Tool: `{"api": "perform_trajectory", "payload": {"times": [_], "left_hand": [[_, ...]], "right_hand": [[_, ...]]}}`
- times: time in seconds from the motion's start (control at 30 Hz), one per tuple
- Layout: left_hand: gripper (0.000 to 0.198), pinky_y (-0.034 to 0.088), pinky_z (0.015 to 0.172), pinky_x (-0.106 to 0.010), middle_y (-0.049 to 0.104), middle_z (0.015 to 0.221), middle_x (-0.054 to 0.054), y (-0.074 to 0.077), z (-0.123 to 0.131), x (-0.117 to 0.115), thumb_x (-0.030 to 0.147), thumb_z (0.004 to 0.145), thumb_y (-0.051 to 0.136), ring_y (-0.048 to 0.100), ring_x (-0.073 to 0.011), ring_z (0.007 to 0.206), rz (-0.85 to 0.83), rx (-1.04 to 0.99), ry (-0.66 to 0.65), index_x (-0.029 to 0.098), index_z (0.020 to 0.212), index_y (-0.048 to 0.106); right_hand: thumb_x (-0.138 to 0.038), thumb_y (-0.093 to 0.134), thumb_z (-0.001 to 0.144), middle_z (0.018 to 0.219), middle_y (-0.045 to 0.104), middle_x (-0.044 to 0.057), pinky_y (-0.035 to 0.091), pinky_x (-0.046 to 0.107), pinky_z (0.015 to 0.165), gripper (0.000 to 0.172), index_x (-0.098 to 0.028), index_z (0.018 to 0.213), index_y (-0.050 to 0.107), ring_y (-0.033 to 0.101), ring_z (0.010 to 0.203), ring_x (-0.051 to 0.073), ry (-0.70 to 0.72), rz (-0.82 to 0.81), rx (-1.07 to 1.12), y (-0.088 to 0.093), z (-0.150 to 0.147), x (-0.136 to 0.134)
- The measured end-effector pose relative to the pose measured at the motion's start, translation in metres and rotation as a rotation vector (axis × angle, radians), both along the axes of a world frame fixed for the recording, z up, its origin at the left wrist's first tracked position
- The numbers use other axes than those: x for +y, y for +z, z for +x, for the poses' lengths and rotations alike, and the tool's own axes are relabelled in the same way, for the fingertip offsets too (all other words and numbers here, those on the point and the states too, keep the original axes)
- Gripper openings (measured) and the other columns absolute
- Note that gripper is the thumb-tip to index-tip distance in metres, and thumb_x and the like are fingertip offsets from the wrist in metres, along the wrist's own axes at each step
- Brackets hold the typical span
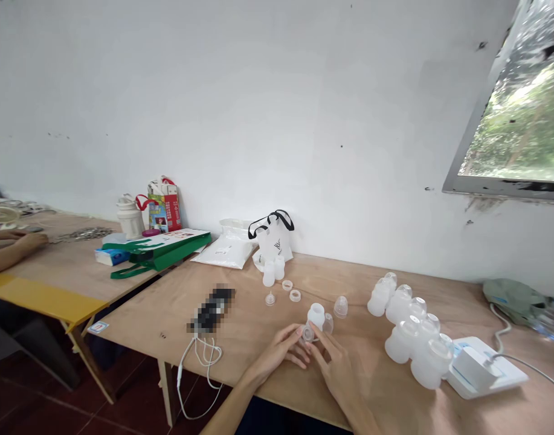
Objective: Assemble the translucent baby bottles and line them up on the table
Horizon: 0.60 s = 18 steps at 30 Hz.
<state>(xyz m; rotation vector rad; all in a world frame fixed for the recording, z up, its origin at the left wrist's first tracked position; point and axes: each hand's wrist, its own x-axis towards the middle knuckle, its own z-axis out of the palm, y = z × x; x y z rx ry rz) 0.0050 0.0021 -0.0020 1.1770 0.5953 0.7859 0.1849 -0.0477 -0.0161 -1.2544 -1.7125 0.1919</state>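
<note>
My left hand (pixel 283 350) and my right hand (pixel 331 362) meet near the table's front edge, fingertips closed on a small translucent round piece that looks like a baby bottle nipple (pixel 308 333). Whether a ring is around it, I cannot tell. Just beyond my fingers stands an uncapped white baby bottle (pixel 316 313). A clear cap (pixel 328 324) is beside it, partly hidden, and another clear dome cap (pixel 341 307) stands farther right. Two white collar rings (pixel 295 295) and a loose nipple (pixel 270 298) lie farther back. Behind them are two more bottles (pixel 268 273).
Several capped bottles (pixel 410 338) stand in rows at right, by a white box with a cable (pixel 485 368) and a greenish cap (pixel 512 302). White bags (pixel 226 249) lie against the wall. A blurred dark device (pixel 212 309) trails white cables. Another person's hand (pixel 32 241) rests at far left.
</note>
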Motion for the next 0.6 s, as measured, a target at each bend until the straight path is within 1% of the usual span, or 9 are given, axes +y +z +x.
{"api": "perform_trajectory", "payload": {"times": [0.1,0.2,0.3,0.37,0.43,0.6], "left_hand": [[0.068,0.061,0.069,-0.030,0.073,0.091,-0.009,-0.001,0.001,0.001,0.072,0.083,0.073,0.073,-0.0188,0.074,-0.008,-0.011,0.005,0.016,0.119,0.065],[0.070,0.061,0.068,-0.029,0.073,0.091,-0.009,-0.001,0.001,0.001,0.073,0.083,0.072,0.074,-0.0189,0.073,-0.007,-0.008,-0.003,0.015,0.122,0.064],[0.070,0.060,0.067,-0.029,0.073,0.091,-0.009,-0.002,0.000,0.001,0.074,0.082,0.072,0.074,-0.0186,0.072,-0.007,-0.003,0.002,0.015,0.119,0.063],[0.068,0.060,0.066,-0.028,0.073,0.091,-0.008,-0.002,0.000,0.001,0.074,0.082,0.072,0.074,-0.0185,0.072,-0.003,-0.002,0.001,0.015,0.116,0.063],[0.067,0.060,0.066,-0.028,0.073,0.091,-0.008,-0.002,0.000,0.000,0.073,0.082,0.072,0.074,-0.0183,0.072,0.004,-0.003,-0.002,0.015,0.114,0.063],[0.070,0.059,0.067,-0.027,0.072,0.087,-0.007,-0.001,-0.001,0.001,0.074,0.082,0.072,0.073,-0.0176,0.072,0.039,0.012,0.001,0.014,0.119,0.065]], "right_hand": [[-0.049,0.055,0.102,0.122,0.077,0.006,0.064,0.031,0.075,0.039,-0.030,0.132,0.072,0.077,0.088,0.023,0.017,-0.023,0.041,0.002,-0.001,-0.001],[-0.052,0.054,0.102,0.115,0.078,0.007,0.063,0.030,0.076,0.040,-0.028,0.126,0.076,0.076,0.087,0.023,0.074,-0.030,0.117,0.003,-0.002,-0.001],[-0.056,0.057,0.100,0.104,0.077,0.007,0.062,0.027,0.071,0.039,-0.028,0.109,0.083,0.074,0.080,0.021,0.108,-0.063,0.184,0.006,-0.002,0.000],[-0.059,0.060,0.097,0.101,0.075,0.007,0.061,0.025,0.067,0.039,-0.028,0.098,0.084,0.073,0.077,0.020,0.110,-0.098,0.212,0.008,-0.002,0.000],[-0.060,0.061,0.096,0.103,0.074,0.007,0.061,0.025,0.070,0.038,-0.029,0.095,0.085,0.073,0.083,0.021,0.116,-0.129,0.230,0.010,-0.002,0.000],[-0.054,0.059,0.098,0.110,0.073,0.007,0.058,0.030,0.087,0.035,-0.029,0.096,0.084,0.072,0.100,0.024,0.173,-0.193,0.244,0.014,-0.003,0.001]]}}
